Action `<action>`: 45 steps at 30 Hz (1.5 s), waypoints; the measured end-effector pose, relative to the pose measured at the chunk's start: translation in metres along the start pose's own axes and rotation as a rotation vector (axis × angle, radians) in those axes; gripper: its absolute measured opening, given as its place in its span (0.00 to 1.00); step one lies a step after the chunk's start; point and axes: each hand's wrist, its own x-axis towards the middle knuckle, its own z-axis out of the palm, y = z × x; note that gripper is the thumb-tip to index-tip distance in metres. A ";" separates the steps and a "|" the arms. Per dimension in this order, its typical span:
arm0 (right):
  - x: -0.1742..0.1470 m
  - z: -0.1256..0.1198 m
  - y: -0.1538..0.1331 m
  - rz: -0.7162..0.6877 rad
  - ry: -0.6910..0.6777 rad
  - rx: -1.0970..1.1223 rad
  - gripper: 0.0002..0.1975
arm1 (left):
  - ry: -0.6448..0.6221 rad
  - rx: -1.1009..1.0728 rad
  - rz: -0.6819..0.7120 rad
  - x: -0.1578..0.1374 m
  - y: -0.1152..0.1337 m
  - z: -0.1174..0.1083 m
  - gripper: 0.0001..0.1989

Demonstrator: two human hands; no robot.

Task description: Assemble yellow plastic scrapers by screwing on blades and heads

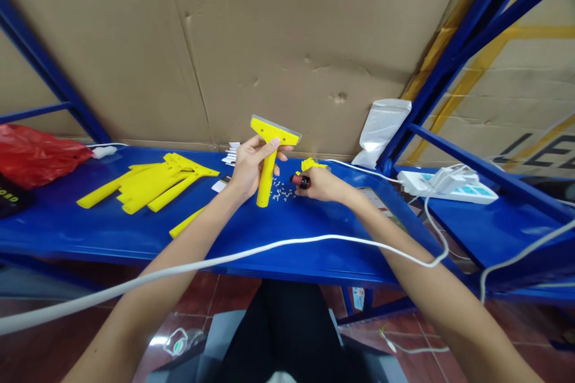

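Observation:
A yellow scraper (268, 161) is held upright in my left hand (248, 169), its wide head and thin blade edge at the top and the handle pointing down. Closed round a red-and-black screwdriver (300, 181), my right hand (324, 184) is low over the blue table, beside a small heap of yellow pieces (313, 164). The screwdriver's tip cannot be made out. Between the two hands lie many tiny screws or nuts (282, 193), too small to tell which. Several more yellow scraper handles (150, 182) are piled at the left, and another handle (186, 223) is partly behind my left forearm.
A white cable (269, 246) hangs across the front, above my forearms. White packets (231, 154) and a plastic bag (381, 125) stand along the cardboard wall (287, 42). A power strip (449, 184) is at right, a red bag (40, 155) at left. Blue frame posts flank the table.

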 end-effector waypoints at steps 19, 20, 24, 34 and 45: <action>0.002 0.009 -0.004 -0.026 -0.118 -0.054 0.19 | 0.020 0.010 -0.117 0.004 -0.009 -0.003 0.17; 0.002 0.008 -0.003 -0.028 -0.072 -0.043 0.17 | 0.042 0.008 -0.126 0.005 -0.011 -0.005 0.17; 0.002 -0.002 0.000 -0.028 0.248 0.039 0.13 | 0.165 0.002 -0.173 0.011 -0.018 -0.012 0.12; -0.004 -0.015 -0.008 -0.073 0.675 0.303 0.14 | 0.113 0.060 -0.321 0.008 -0.030 -0.010 0.08; -0.001 -0.011 0.001 -0.113 0.432 0.423 0.20 | -0.022 0.078 -0.459 0.000 -0.040 -0.006 0.10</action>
